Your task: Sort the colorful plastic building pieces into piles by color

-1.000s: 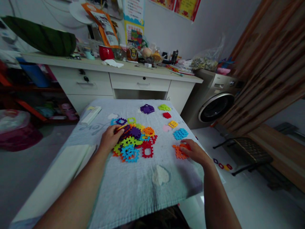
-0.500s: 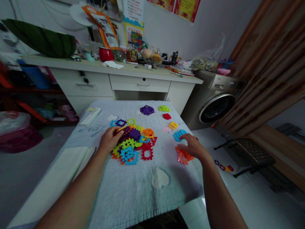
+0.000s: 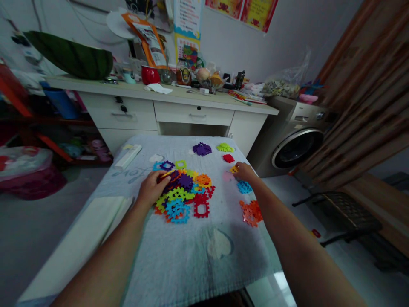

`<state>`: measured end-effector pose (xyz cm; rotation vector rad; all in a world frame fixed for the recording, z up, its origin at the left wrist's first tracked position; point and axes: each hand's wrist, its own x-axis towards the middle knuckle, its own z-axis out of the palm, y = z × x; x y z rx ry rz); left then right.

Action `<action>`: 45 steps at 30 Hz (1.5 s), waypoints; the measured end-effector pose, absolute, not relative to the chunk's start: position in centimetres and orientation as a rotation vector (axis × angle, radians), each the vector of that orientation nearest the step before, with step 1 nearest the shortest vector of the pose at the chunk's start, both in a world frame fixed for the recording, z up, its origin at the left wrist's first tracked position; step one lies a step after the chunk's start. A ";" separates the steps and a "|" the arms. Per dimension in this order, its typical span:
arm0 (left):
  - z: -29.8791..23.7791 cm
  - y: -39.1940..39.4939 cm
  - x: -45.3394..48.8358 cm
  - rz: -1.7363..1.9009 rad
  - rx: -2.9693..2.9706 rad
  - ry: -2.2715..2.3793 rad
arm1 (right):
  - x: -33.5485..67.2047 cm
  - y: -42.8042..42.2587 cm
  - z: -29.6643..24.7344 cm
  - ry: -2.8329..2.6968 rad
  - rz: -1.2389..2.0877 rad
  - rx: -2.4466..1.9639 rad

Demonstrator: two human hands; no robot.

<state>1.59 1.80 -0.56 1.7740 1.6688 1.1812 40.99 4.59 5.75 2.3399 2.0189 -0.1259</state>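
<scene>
My left hand (image 3: 152,187) is closed around a small stack of interlocking plastic tiles (image 3: 166,175), a yellow one on top and dark red edges below. It rests at the left side of a mixed heap of tiles (image 3: 179,195) in purple, green, blue, orange and red. On the right, the fingers of my right hand (image 3: 246,172) pinch at a yellow tile (image 3: 234,169), partly covered by them. Nearby lie a red tile pile (image 3: 228,158), a blue pile (image 3: 244,186) and an orange pile (image 3: 251,212). Purple tiles (image 3: 202,149) and green tiles (image 3: 225,147) sit farther back.
A pale cloth (image 3: 179,264) covers the table. A white oblong object (image 3: 128,157) lies at its back left. Behind stands a cluttered white desk (image 3: 194,113), with a washing machine (image 3: 287,132) to its right. A dark stool (image 3: 348,209) is on the right.
My right hand has moved away from me, from beside the blue and orange piles to the yellow tile. My left hand keeps its stack at the heap. The view has shifted slightly.
</scene>
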 end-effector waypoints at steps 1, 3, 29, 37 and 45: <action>-0.6 1.8 1.6 1.179 1.777 1.661 | 41.0 4.7 5.6 2.019 -0.127 2.343; -0.6 1.8 1.6 1.179 1.782 1.644 | 40.8 4.8 5.6 2.009 -0.131 2.364; -0.3 1.5 1.7 1.243 1.731 1.603 | 29.4 -0.7 4.8 2.628 -0.317 2.084; -0.5 1.5 1.5 1.241 1.764 1.567 | 29.6 -0.5 4.0 2.707 -0.509 2.112; -0.1 1.2 1.6 1.240 1.752 1.570 | 29.2 -0.9 4.6 2.687 -0.411 2.318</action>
